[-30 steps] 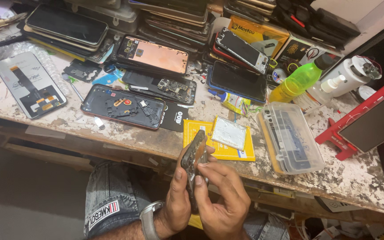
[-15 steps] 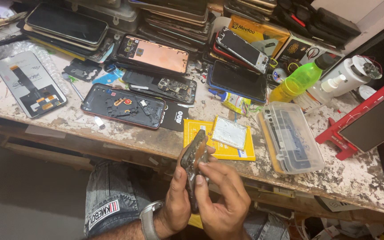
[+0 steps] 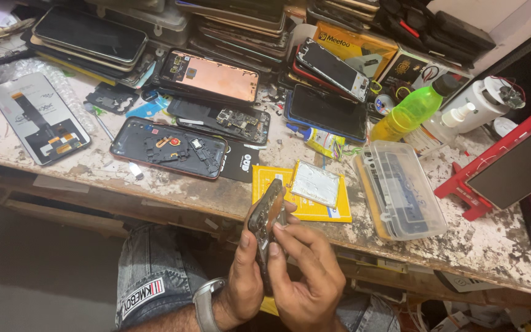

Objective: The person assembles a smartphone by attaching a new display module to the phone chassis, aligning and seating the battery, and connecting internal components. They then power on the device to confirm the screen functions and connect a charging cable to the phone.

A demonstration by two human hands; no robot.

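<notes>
Both my hands hold a dark, worn phone body point(image 3: 268, 209) upright just below the front edge of the workbench point(image 3: 155, 184). My left hand point(image 3: 244, 280), with a watch on its wrist, grips the phone from the left side and behind. On the right, my right hand point(image 3: 305, 273) wraps around it, with the thumb and forefinger pressed on its upper edge. The phone's lower half is hidden between my palms.
On the bench lie an opened phone back point(image 3: 167, 147), a loose display panel point(image 3: 38, 120), a copper-coloured phone frame point(image 3: 210, 77), a yellow packet point(image 3: 305, 193) with a silver pouch, a clear plastic box point(image 3: 401, 190), a green bottle point(image 3: 410, 110), a red stand point(image 3: 493, 166) and stacked phones point(image 3: 93, 34).
</notes>
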